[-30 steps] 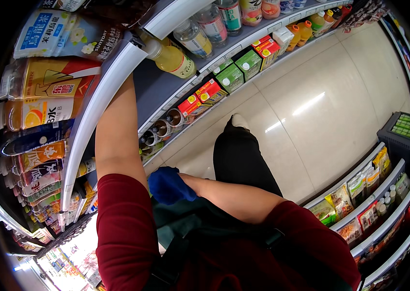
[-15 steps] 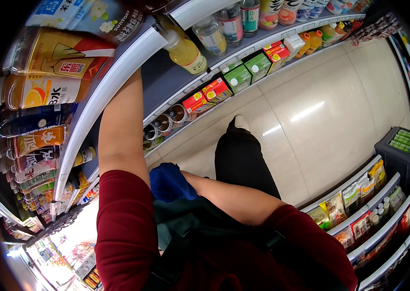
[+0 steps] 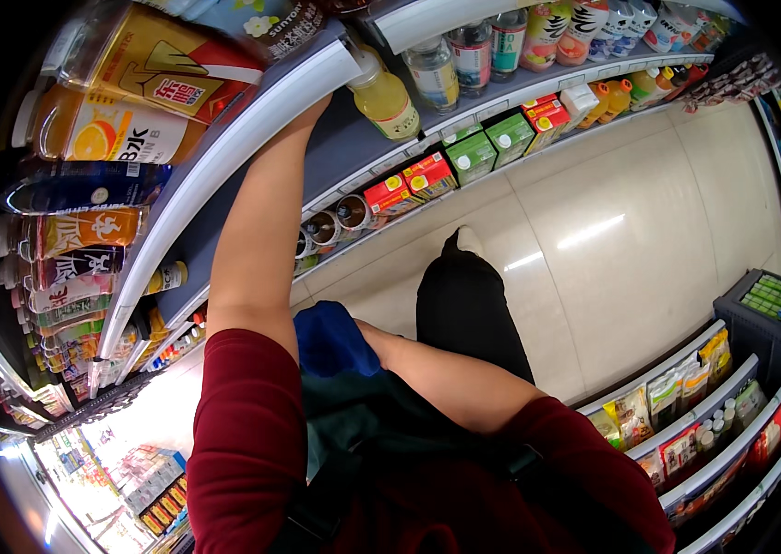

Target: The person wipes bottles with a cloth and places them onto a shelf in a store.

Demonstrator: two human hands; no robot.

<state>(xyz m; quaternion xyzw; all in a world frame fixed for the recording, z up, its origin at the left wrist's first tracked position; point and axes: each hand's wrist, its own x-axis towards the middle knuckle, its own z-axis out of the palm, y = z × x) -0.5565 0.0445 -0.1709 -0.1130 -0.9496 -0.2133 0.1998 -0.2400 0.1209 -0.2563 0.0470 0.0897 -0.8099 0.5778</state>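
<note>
My left forearm [image 3: 257,212] reaches up under the white edge of an upper shelf [image 3: 224,157], over the grey lower shelf. The hand itself is hidden behind that edge, so its fingers and anything in them do not show. Just right of the wrist stands a pale yellow bottle [image 3: 385,100] with a white cap. In front of my body, my right hand [image 3: 375,343] is mostly covered by a bunched dark blue cloth [image 3: 330,340], which it appears to hold. Its fingers are out of sight.
Several drink bottles [image 3: 114,134] line the upper shelf at left. Red and green cartons [image 3: 469,157] stand on the low shelf, beside brown-topped containers [image 3: 352,212]. A rack of packaged snacks [image 3: 632,415] is at lower right. Pale floor tiles [image 3: 594,258] lie between.
The shelves and bottles have shifted slightly right in view, and my left forearm has moved with them, its wrist farther right and higher. My right hand stays at the blue cloth.
</note>
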